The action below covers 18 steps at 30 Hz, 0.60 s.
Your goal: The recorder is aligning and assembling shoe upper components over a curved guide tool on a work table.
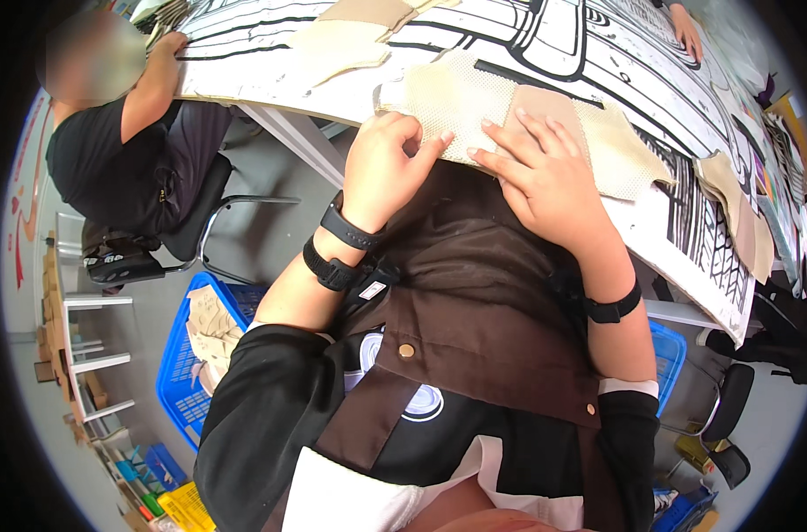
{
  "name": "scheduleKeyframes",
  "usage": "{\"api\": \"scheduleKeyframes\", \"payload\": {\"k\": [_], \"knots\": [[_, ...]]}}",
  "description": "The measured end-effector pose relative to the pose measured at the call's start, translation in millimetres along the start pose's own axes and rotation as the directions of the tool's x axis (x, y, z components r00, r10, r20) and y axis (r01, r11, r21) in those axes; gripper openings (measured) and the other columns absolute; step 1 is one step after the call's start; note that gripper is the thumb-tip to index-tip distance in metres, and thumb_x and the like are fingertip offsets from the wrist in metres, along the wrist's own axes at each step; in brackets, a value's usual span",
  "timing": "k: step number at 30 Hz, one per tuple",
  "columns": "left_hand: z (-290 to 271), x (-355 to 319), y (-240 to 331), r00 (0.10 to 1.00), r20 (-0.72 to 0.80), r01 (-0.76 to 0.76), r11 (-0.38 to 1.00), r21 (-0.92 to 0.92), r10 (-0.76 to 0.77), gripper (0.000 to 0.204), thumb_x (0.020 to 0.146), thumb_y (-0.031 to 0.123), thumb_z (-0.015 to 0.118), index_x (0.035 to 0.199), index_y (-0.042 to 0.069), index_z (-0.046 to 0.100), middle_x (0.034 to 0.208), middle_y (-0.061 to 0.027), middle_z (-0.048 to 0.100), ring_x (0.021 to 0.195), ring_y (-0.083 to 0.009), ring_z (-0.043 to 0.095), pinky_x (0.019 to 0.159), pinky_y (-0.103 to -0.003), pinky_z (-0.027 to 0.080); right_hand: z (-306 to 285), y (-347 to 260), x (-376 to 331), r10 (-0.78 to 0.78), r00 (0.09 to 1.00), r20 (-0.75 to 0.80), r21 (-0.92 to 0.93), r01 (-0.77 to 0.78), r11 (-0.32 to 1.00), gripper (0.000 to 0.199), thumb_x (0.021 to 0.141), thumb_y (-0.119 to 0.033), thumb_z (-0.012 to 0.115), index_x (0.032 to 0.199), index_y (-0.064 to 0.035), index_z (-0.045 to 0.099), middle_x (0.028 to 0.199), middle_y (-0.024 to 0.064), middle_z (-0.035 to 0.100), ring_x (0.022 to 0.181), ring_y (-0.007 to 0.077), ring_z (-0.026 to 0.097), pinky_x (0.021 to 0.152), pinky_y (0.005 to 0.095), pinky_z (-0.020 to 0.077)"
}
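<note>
A cream mesh fabric piece lies at the near edge of the table, with a smooth tan section beside it. My left hand is closed at the left end of the mesh piece, its thumb on top and its other fingers curled, partly out of sight. Spread fingers of my right hand lie flat across the mesh and the tan section. More cream mesh reaches out to the right of that hand. Whether these sections are joined or only overlap, I cannot tell.
The table has a black-and-white printed top. More fabric pieces lie at the back, others at the right. A co-worker sits at left; another person's hand rests far right. Blue baskets stand below.
</note>
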<state>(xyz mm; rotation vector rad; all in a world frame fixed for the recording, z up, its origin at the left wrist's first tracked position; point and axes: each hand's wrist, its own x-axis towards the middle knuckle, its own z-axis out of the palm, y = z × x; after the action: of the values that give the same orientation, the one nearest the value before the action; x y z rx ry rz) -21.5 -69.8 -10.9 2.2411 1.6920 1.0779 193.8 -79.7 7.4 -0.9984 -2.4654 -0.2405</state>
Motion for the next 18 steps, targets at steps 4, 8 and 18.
{"api": "scheduleKeyframes", "payload": {"k": [4,8,18], "knots": [[2,-1,-4,0.997,-0.066,-0.032,0.998,-0.056,0.028,0.033,0.073,0.027,0.073,0.062,0.002,0.054,0.062,-0.0091,0.053,0.058,-0.0274,0.052,0.056,-0.037,0.043,2,-3,0,-0.076,0.997,0.028,-0.023,0.077,0.997,0.033,0.077,-0.015,0.059,0.109,-0.0146,0.063,0.121,0.0033,0.058,0.115,0.0284,0.050,0.101,0.0482,0.0332],[-5,5,1,0.974,-0.082,0.184,0.945,-0.272,-0.213,0.034,0.076,0.024,0.072,0.093,0.000,0.055,0.063,-0.0058,0.051,0.055,-0.0185,0.051,0.053,-0.031,0.044,11,-13,0,-0.006,1.000,0.023,0.051,0.004,0.999,0.035,0.077,-0.016,0.060,0.112,-0.0123,0.061,0.120,0.0049,0.058,0.111,0.0253,0.051,0.101,0.0475,0.0325],[-34,84,-18,0.946,0.305,-0.084,0.992,-0.099,0.110,0.039,0.082,0.033,0.067,0.107,0.003,0.062,0.098,-0.0083,0.064,0.073,-0.0158,0.059,0.063,-0.028,0.048,7,-20,-2,-0.009,1.000,-0.021,0.030,0.010,1.000,0.035,0.075,-0.016,0.063,0.110,-0.0132,0.062,0.114,0.0059,0.059,0.102,0.0226,0.053,0.097,0.0459,0.0353]]}}
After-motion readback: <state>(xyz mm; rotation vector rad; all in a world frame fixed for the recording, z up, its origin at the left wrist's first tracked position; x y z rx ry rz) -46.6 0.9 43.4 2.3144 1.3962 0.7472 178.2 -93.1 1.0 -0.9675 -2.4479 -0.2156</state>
